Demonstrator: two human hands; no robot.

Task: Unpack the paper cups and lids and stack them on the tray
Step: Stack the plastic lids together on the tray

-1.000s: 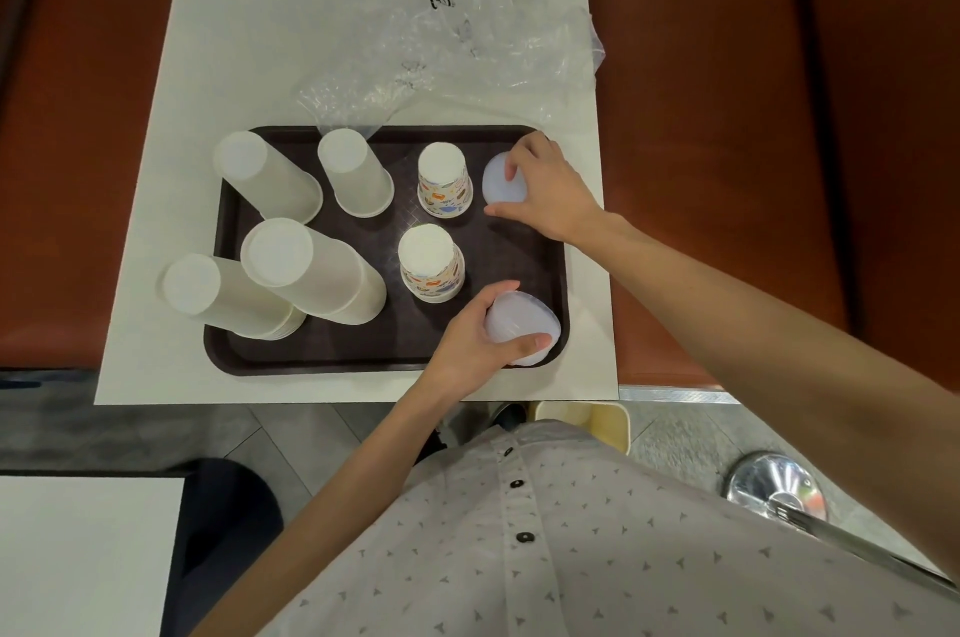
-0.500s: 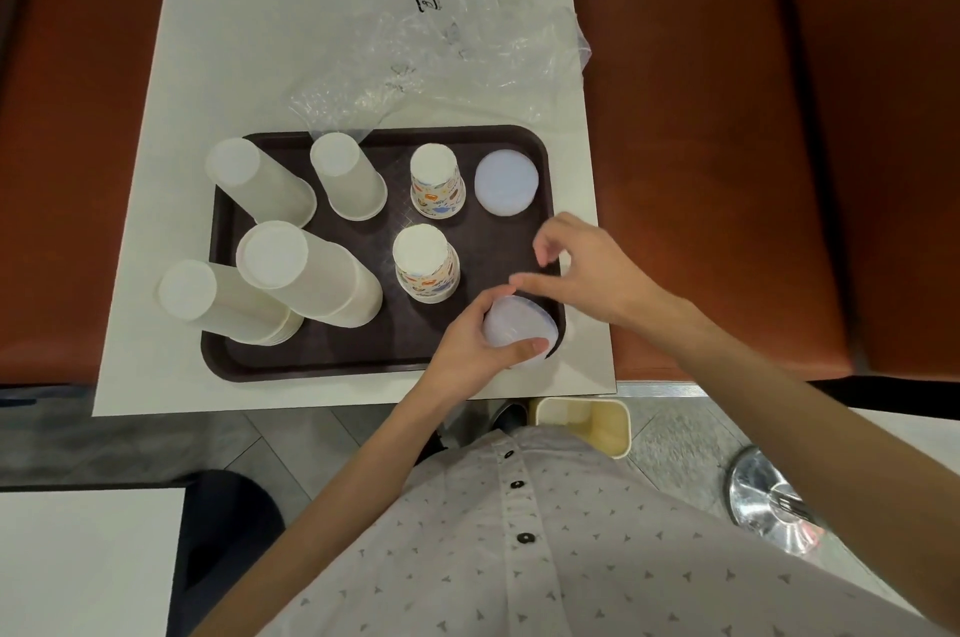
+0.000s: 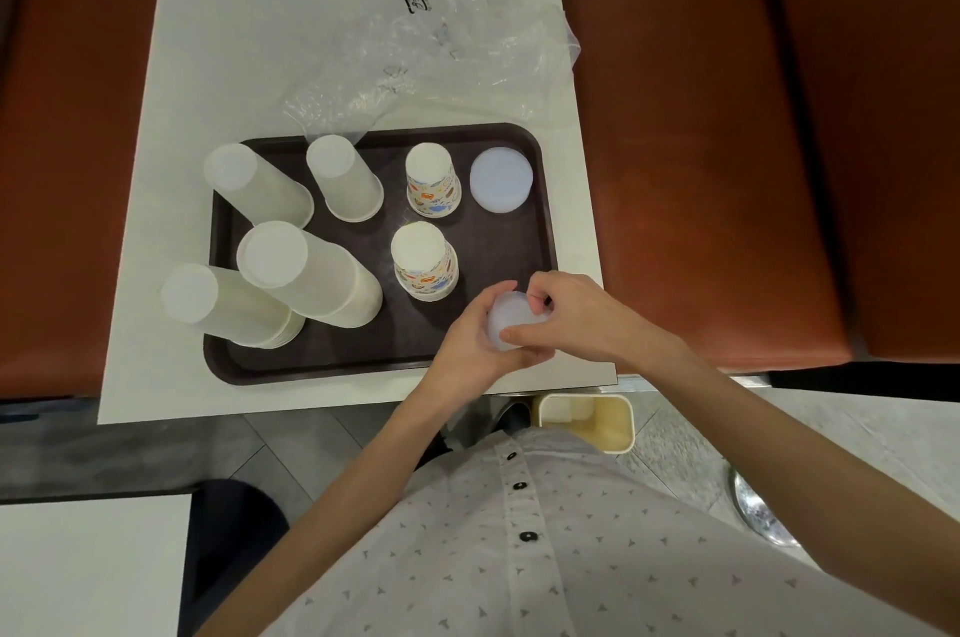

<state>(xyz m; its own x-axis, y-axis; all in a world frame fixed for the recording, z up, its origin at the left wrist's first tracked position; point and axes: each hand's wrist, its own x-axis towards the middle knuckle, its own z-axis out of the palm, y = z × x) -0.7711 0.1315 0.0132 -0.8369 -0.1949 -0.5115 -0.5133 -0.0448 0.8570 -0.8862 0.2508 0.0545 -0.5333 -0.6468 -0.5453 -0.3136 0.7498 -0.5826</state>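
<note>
Head view: at the lower right of the dark brown plastic tray (image 3: 501,246), the left grip (image 3: 467,340) cups a stack of translucent white plastic lids (image 3: 511,324) while the right grip (image 3: 582,319) pinches its top. Light, thin and slippery, it is probably best held by the rim. Also there: four plain white paper-cup stacks (image 3: 306,272), two printed-cup stacks (image 3: 425,262), one lid pile (image 3: 501,179).

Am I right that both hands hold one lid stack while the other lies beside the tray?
No: the head view shows the other lid stack in the tray's far right corner. The left hand and right hand hold the near lid stack.
</note>
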